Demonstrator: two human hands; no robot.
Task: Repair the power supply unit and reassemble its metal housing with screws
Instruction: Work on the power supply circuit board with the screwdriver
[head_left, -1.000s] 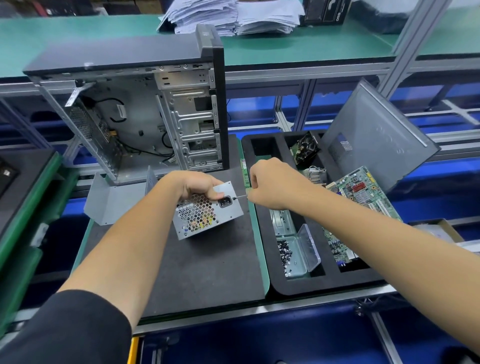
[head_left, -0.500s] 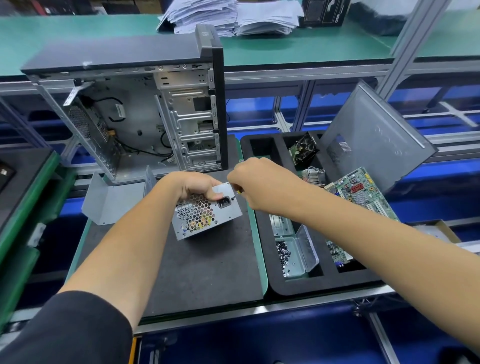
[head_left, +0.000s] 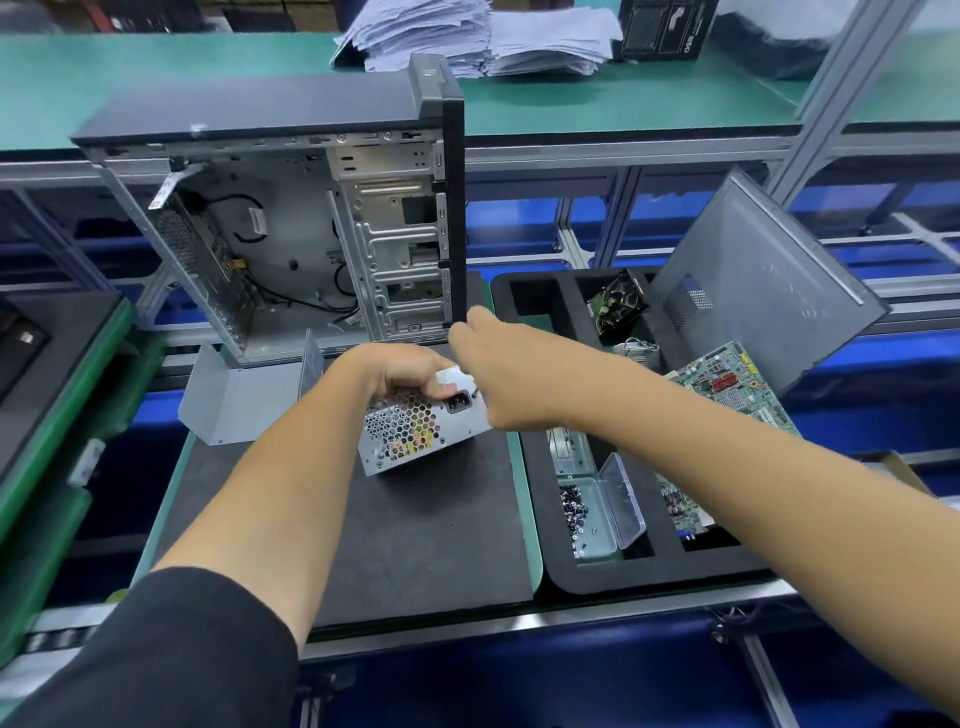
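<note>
PSU (head_left: 415, 431): rigid metal box, likely heavy; sharp edges.
Left hand (head_left: 402, 371): grip clamped on PSU top.
Right hand (head_left: 498, 374): fingers curled at PSU corner; contents hidden.

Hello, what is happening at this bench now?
A person is working on a power supply unit that rests tilted on the dark mat. The left hand grips its top edge. The right hand is at its upper right corner, apparently holding a thin tool, mostly hidden. An open computer case stands behind.
</note>
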